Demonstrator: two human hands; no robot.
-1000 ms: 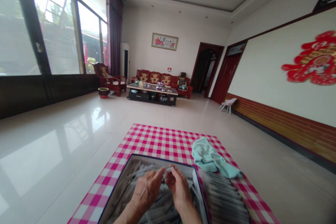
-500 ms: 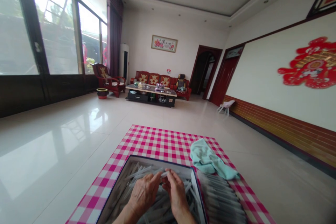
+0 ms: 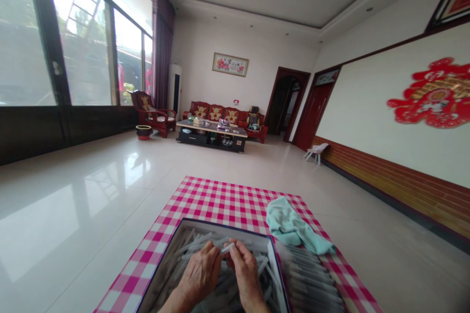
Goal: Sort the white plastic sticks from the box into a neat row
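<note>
Above a shallow box (image 3: 225, 224) with a dark blue rim, my left hand (image 3: 201, 269) and my right hand (image 3: 243, 269) are close together. Between their fingertips is a thin, pale translucent tube (image 3: 226, 248). Both hands are closed in a pinch on it, the left at one end and the right at the other. Many loose translucent tubes (image 3: 191, 244) lie jumbled in the box beneath, partly hidden by my hands. To the right of the box, a blurred row of slim grey, dark-cored sticks (image 3: 312, 279) lies side by side.
The table has a pink-and-white checked cloth (image 3: 227, 195). A crumpled mint-green towel (image 3: 290, 220) lies at its right side, touching the row of sticks. Beyond the tiled floor are a low coffee table (image 3: 211, 139), a wooden sofa (image 3: 209, 110) and a small stool (image 3: 316, 151).
The fingertips have shifted slightly down and left, with more of the pale tube showing between them. The camera view has tilted a little.
</note>
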